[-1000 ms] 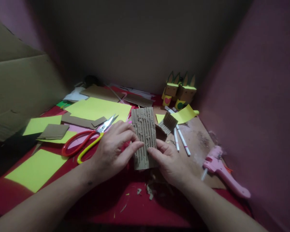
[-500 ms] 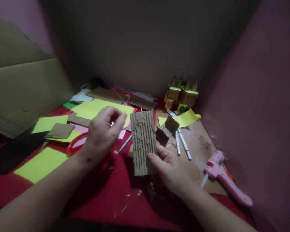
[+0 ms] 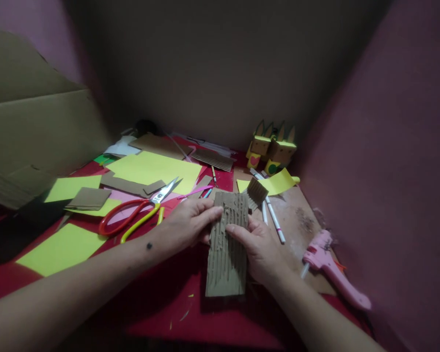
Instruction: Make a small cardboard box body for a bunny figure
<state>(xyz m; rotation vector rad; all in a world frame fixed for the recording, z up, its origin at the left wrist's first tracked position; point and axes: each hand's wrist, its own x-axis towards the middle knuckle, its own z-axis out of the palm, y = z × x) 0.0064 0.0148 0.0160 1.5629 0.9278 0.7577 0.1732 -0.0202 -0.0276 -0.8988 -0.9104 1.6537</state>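
Note:
A rectangular piece of corrugated cardboard (image 3: 227,254), ridged side showing with torn paper bits on it, is held between both hands above the red table. My left hand (image 3: 194,220) grips its upper left edge, thumb on the ridges and fingers behind. On the right edge, my right hand (image 3: 258,244) clasps it with the thumb laid across the front. Scissors (image 3: 146,210) with one red and one yellow handle lie left of my left hand, blades parted. Just behind the cardboard sits a small folded corrugated piece (image 3: 256,193).
A pink glue gun (image 3: 330,271) rests on a cardboard mat (image 3: 297,244) at the right, near white pens (image 3: 275,220). Small cardboard figures (image 3: 273,149) stand behind. Yellow paper sheets (image 3: 154,168) and cardboard scraps spread leftward. A large cardboard box (image 3: 40,132) stands at far left.
My left hand has moved right and down from above the scissors and now holds the cardboard's edge. The cardboard has shifted lower and slightly right. The scissors have come into fuller view.

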